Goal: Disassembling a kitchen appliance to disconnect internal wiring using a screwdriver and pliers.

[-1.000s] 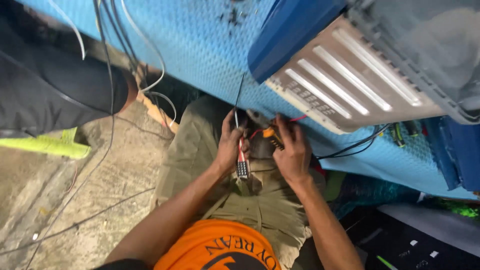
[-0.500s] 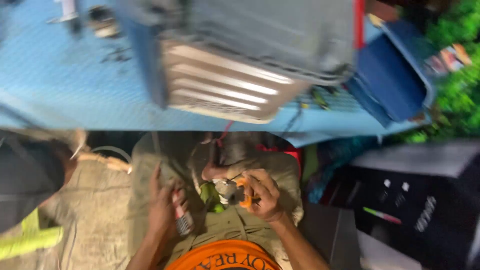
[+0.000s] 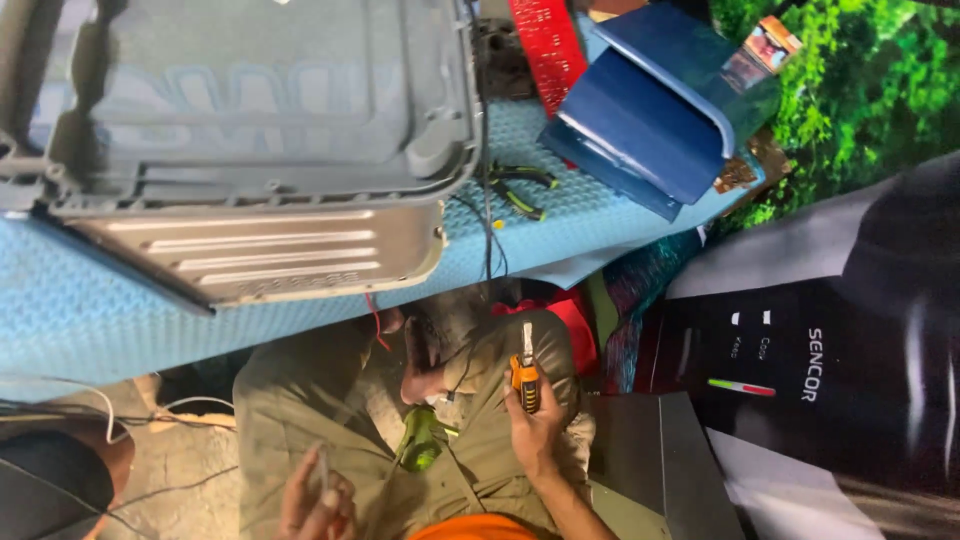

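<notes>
Right hand [image 3: 538, 425] is gripping an orange utility knife [image 3: 525, 375], fingers wrapped; left hand [image 3: 318, 497] at 7 o'clock is pinching something small and blurry.

Soft, even light falls from above on the blue counter [image 3: 120, 320], leaving the space under its edge in deep shadow, while the left hand [image 3: 315, 497] smears with motion blur and a pale sheen glares off the glossy black appliance [image 3: 850, 350].
</notes>
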